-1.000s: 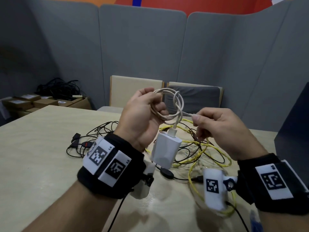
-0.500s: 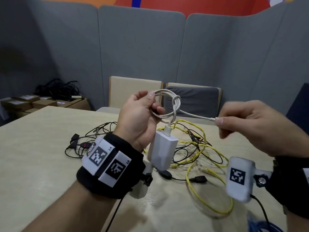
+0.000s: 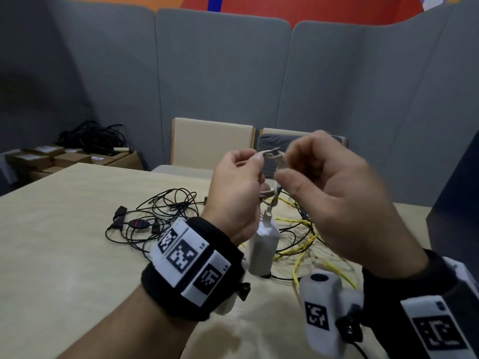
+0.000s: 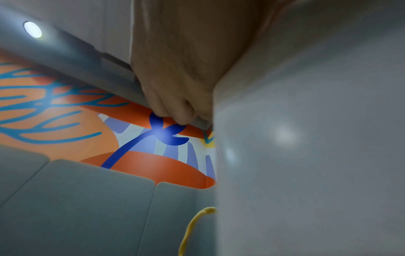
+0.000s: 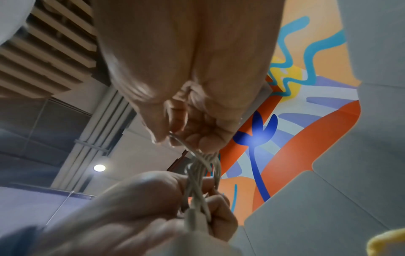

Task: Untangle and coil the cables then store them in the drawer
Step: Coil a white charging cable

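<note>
Both hands grasp the thin white coiled cable (image 3: 272, 158): the left hand (image 3: 238, 193) grips its loops, the right hand (image 3: 334, 193) apparently pinches its end. Its boxy white plastic charger (image 3: 263, 248) hangs below.

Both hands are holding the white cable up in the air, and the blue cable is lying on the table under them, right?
Almost. The cable lying on the table under the hands is yellow, not blue: the head view shows the yellow cable looping there. The rest holds: the left hand and the right hand both hold the white cable up in the air.
</note>
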`<action>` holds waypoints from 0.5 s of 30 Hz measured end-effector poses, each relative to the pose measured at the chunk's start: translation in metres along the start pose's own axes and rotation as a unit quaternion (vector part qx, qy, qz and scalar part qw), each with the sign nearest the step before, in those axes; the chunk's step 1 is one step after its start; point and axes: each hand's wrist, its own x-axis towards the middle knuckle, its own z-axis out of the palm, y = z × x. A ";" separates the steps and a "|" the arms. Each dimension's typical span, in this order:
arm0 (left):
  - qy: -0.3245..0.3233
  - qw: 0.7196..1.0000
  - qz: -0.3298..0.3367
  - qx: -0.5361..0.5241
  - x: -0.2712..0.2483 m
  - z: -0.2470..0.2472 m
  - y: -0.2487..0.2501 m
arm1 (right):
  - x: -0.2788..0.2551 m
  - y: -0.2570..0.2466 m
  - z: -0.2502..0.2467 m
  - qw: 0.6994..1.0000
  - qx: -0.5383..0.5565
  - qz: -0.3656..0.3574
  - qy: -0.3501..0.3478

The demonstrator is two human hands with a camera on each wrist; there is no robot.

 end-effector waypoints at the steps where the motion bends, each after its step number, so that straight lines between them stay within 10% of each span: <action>1: -0.004 1.000 0.012 0.016 -0.002 0.001 -0.002 | 0.000 -0.001 0.000 1.000 -0.012 0.002 -0.010; 15: -0.180 0.983 0.009 -0.035 -0.006 0.001 0.011 | 0.006 0.027 0.003 0.995 0.002 0.070 0.070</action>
